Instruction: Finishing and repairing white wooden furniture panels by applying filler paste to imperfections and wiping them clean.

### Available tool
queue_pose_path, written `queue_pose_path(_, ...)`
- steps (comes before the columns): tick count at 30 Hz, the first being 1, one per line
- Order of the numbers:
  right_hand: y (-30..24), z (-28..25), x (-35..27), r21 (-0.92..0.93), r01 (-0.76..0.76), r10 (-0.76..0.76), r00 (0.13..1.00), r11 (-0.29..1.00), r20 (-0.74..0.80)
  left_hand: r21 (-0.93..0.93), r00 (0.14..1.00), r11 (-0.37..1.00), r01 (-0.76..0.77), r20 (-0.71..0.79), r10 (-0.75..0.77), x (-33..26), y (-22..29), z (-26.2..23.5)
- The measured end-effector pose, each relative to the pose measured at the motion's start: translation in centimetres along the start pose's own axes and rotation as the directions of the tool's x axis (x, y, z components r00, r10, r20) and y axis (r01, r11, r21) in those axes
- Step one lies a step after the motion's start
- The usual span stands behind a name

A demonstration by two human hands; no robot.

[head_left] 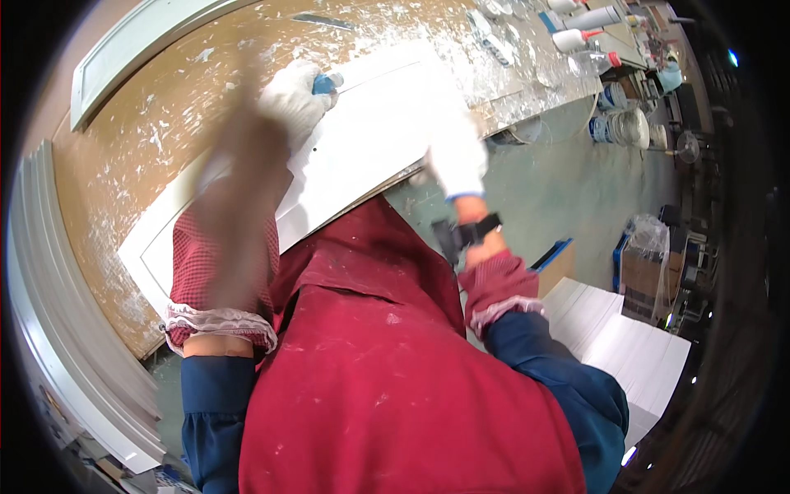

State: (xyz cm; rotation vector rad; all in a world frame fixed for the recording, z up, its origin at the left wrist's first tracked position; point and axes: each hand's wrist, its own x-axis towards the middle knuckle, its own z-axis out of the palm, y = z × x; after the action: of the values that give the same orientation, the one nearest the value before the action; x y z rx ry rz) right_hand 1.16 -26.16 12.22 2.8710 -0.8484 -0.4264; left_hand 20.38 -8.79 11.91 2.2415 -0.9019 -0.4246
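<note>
A white panel (362, 123) with a thin grooved outline lies slantwise on the workbench before me. My left hand (295, 97), in a white glove, is closed round a small light-blue object (327, 83) at the panel's far side; its exact kind does not show. At the panel's right near edge is my right hand (457, 160), also in a white glove and smeared by motion. Its fingers cannot be made out against the bright white surface. A black band (477, 230) circles the right wrist. Something brown and blurred hangs in front of my left forearm.
The brown workbench (177, 123) is spattered with white. Bottles (573, 39) stand at its far right end, and buckets (617, 128) beyond. Long white mouldings (66, 313) lean at the left. A stack of white boards (617, 346) stands at my right.
</note>
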Motion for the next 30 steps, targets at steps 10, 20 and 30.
queue_pose_path(10, -6.4, 3.5, -5.1, 0.547, 0.111, 0.026, 0.971, 0.830, -0.236, 0.023, 0.999, 0.999, 0.040, 0.000, -0.040, 0.1, -0.5, 0.4)
queue_pose_path(20, -1.0, 3.2, 0.0, -0.074, 0.339, -0.288, 0.642, 0.938, -0.711, 0.114, 0.999, 0.992, 0.044, 0.012, -0.046, 0.4, -0.6, 0.1)
queue_pose_path(30, 2.0, -0.1, 1.1, 0.011, 0.123, -0.122, 0.990, 0.992, -0.066, 0.173, 0.985, 0.974, -0.149, -0.063, 0.162, -1.0, 0.2, 0.1)
